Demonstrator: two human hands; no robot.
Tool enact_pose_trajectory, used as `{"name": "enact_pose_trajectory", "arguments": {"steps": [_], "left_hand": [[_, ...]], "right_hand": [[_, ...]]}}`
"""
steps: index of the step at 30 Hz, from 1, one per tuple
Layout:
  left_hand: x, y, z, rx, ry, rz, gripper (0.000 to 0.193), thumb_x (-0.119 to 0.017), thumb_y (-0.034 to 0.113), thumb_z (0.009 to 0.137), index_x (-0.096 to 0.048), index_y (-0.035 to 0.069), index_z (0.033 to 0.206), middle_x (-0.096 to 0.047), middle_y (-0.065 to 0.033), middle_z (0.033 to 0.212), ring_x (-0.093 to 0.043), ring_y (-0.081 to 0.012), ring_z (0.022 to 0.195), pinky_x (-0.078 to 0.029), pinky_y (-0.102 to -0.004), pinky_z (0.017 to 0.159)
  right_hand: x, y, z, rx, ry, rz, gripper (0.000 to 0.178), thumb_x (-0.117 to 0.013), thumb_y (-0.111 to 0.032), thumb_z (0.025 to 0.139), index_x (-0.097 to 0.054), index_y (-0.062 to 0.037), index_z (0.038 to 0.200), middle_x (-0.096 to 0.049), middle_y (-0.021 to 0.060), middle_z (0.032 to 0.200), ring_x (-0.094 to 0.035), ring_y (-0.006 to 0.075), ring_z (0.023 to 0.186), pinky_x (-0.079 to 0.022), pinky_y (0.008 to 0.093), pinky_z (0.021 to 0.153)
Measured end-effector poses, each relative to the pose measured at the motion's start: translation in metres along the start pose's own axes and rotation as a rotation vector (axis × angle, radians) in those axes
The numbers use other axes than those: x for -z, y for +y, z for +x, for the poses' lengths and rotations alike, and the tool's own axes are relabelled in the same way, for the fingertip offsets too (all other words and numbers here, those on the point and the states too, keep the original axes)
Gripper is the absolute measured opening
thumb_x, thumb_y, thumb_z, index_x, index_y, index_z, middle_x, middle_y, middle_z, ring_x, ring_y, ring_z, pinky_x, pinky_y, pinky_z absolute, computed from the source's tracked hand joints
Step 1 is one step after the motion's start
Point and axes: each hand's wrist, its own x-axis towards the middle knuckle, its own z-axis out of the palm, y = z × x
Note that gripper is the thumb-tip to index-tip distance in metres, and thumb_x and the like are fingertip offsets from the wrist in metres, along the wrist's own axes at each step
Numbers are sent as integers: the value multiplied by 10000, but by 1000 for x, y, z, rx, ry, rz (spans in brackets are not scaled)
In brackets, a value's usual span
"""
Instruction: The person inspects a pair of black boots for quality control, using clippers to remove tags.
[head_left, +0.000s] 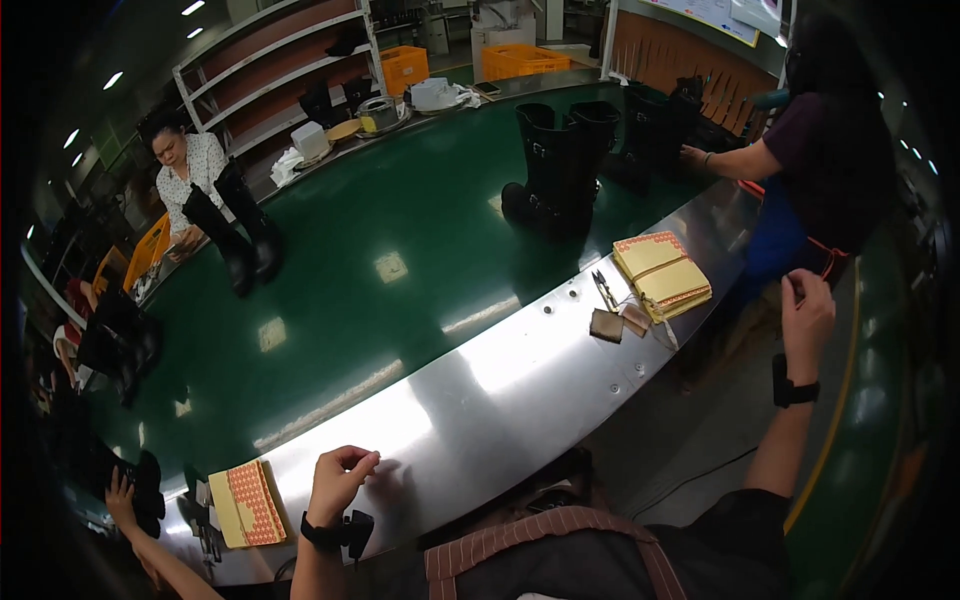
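Observation:
My left hand (338, 483) is above the metal edge of the bench, its fingers curled and thumb pressed to the index finger. Any small item in that pinch is hidden. Raised off to the right, beyond the bench edge, my right hand (808, 318) has its fingertips drawn together; I cannot make out whether anything is between them. Left of my left hand lies a yellow stack of cards with a red-patterned strip (250, 505). A similar banded stack (662, 272) sits nearer my right hand, with thread snips (604, 290) and a brown block (606, 325) beside it.
A green conveyor belt (350, 310) carries black boots (557, 165) at the far side and another pair (235, 230) to the left. A co-worker's arm (735, 162) reaches boots at right; another person's hand (121, 500) touches a boot at lower left. Orange crates (524, 62) stand behind.

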Motion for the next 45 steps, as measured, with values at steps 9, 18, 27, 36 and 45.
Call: {"name": "enact_pose_trajectory", "arguments": {"steps": [9,18,27,36,45], "left_hand": [[6,-20,2,60,-48,-149,213,-647,165,886,-656,-43,928,-699,-98,824,-632,-109,707,-501,-219,655],[15,-58,4,118,14,-361,179,-625,139,904,-645,-35,943,-692,-99,840,-644,-119,689,-507,-210,604],[7,-60,1,69,80,-320,166,-618,142,908,-643,-21,922,-680,-75,797,-623,-100,645,-493,-199,586],[17,-2,4,-151,-22,-131,269,-682,176,860,-634,1,1060,-681,-78,928,-641,-133,823,-515,-241,704],[-74,80,12,-915,84,-40,1311,-915,338,498,-91,30,1470,-241,-233,1478,-274,-398,1360,-260,-470,1102]], "right_hand": [[-6,-120,106,290,238,417,124,-703,-117,791,-635,-62,878,-633,68,874,-618,229,820,-489,328,715],[-184,-204,167,372,-223,318,659,-731,-492,724,-512,-228,1287,-452,142,1333,-390,356,1266,-383,445,1030],[-207,-224,177,279,-692,325,555,-732,-523,720,-665,-123,1099,-662,132,1069,-519,337,1143,-475,435,907],[-116,-252,144,470,-203,463,455,-682,-469,802,-695,-73,1025,-662,158,889,-640,305,878,-504,380,792],[40,-297,22,858,-588,1260,281,-749,-330,759,-678,-89,886,-576,58,688,-553,240,687,-447,346,609]]}}
